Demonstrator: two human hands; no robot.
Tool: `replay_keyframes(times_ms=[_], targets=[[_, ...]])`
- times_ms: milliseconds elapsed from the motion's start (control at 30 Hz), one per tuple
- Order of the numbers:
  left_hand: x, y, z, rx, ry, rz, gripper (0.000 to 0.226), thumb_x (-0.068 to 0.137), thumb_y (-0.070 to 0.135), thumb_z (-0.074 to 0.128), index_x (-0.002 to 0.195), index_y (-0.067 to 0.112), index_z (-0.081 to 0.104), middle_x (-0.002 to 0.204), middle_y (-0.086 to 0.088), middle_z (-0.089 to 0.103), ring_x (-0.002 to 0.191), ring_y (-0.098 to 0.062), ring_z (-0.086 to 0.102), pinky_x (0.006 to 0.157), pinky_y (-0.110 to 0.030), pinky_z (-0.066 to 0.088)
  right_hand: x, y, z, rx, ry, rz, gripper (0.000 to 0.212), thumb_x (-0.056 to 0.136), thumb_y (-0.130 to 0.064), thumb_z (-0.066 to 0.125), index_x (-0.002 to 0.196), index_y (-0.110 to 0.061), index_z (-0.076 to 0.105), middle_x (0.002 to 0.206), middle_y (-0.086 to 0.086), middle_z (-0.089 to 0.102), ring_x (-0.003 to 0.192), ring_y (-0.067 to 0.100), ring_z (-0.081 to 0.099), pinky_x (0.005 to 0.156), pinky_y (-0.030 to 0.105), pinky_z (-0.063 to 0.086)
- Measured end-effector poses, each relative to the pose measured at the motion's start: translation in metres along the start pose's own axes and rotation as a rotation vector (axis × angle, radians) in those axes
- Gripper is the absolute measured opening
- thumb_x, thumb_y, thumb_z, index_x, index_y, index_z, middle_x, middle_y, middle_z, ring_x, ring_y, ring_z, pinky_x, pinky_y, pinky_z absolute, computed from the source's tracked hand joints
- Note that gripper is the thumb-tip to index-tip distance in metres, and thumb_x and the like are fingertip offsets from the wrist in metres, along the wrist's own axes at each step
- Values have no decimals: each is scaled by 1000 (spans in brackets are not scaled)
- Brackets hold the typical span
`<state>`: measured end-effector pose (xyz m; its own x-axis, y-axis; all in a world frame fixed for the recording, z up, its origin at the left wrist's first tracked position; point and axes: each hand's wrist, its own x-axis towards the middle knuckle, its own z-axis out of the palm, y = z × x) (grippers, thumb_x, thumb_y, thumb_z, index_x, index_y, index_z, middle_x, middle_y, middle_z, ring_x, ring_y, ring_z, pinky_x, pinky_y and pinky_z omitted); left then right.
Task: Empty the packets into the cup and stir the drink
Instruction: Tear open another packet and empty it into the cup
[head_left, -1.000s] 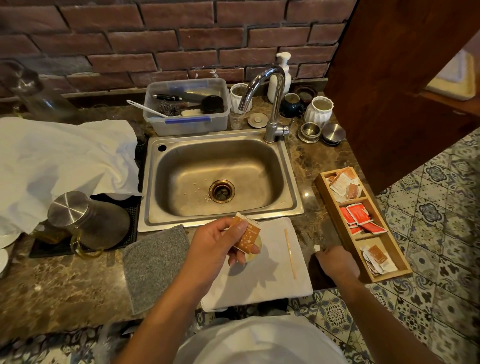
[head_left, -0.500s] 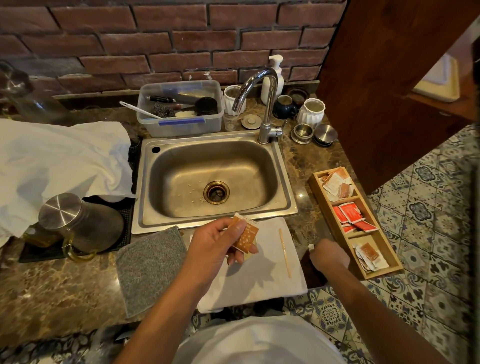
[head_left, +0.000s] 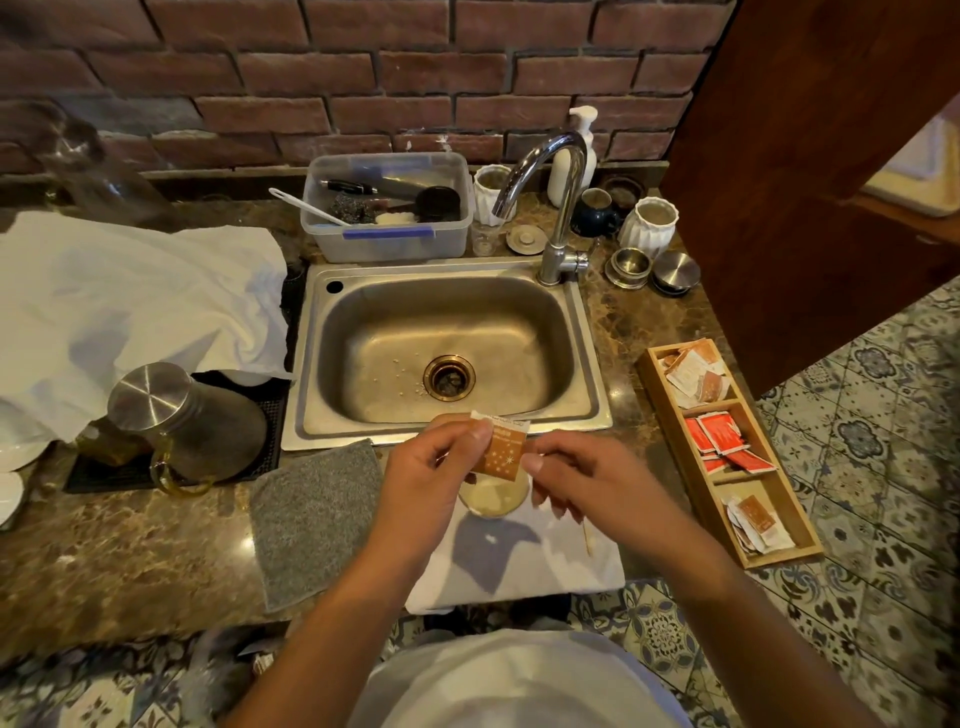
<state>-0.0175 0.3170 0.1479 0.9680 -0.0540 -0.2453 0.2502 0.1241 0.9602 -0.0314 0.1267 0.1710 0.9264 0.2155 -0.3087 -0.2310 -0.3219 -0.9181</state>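
An orange-brown packet (head_left: 503, 451) with white stars is pinched between both hands just in front of the sink. My left hand (head_left: 431, 473) grips its left edge and my right hand (head_left: 576, 475) grips its right edge. Directly below the packet stands a white cup (head_left: 491, 500) holding a pale beige drink, partly hidden by my fingers. The cup rests on a white cloth (head_left: 524, 556). A thin wooden stirrer (head_left: 587, 539) lies on that cloth, mostly hidden under my right hand.
A wooden tray (head_left: 675, 436) of packets in three compartments sits at the right counter edge. The steel sink (head_left: 447, 358) with tap (head_left: 558, 208) lies behind the cup. A grey cloth (head_left: 317, 514), a steel-lidded jug (head_left: 182, 421) and a white towel (head_left: 130, 312) are at left.
My right hand left the counter beside the tray and came to the packet, which both hands hold over the cup. The view has tilted and the cup has come into sight.
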Motion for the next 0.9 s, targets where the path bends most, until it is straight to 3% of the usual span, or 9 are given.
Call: replay_keyframes(times_ms=[133, 267, 434, 667, 800, 900], targets=[[-2, -2, -3, 20, -1, 72, 26, 89, 29, 64, 94, 8, 80, 107, -7, 71, 97, -11, 68, 83, -20, 53, 0, -5, 18, 61, -59, -68, 16, 99, -19, 64, 86, -19, 72, 72, 3, 70, 59, 4, 61, 55, 16, 46], [-6, -7, -8, 65, -30, 91, 28, 90, 32, 64, 95, 11, 81, 105, -1, 71, 100, -13, 68, 85, -22, 53, 3, -1, 26, 53, 3, -101, 15, 99, -19, 64, 88, -20, 74, 67, 0, 68, 56, 5, 59, 54, 15, 45], [-10, -18, -20, 232, -24, 149, 20, 90, 33, 66, 92, 20, 80, 96, 5, 74, 93, -12, 69, 81, -21, 51, 4, 8, 29, 84, 6, -84, 17, 101, -16, 61, 90, -17, 74, 68, 6, 68, 57, 8, 58, 55, 17, 45], [-21, -37, -31, 302, -117, 51, 15, 91, 37, 67, 99, 27, 76, 93, 8, 78, 88, -13, 73, 85, -38, 58, -1, 26, 34, 98, -40, -13, 17, 102, -17, 60, 93, -10, 73, 67, 4, 67, 55, 5, 57, 54, 16, 45], [-25, -42, -30, 308, -152, 54, 13, 93, 30, 67, 98, 22, 75, 88, 7, 77, 82, -9, 72, 76, -26, 56, -4, 34, 36, 82, -38, -2, 13, 101, -16, 61, 94, -12, 71, 68, 4, 68, 56, 3, 58, 54, 16, 45], [-24, -48, -29, 327, -160, 24, 10, 95, 26, 67, 94, 18, 73, 80, 3, 75, 75, -7, 69, 72, -22, 53, -4, 41, 35, 88, -28, 25, 15, 102, -14, 60, 96, -1, 67, 69, 7, 69, 56, 3, 59, 53, 15, 45]])
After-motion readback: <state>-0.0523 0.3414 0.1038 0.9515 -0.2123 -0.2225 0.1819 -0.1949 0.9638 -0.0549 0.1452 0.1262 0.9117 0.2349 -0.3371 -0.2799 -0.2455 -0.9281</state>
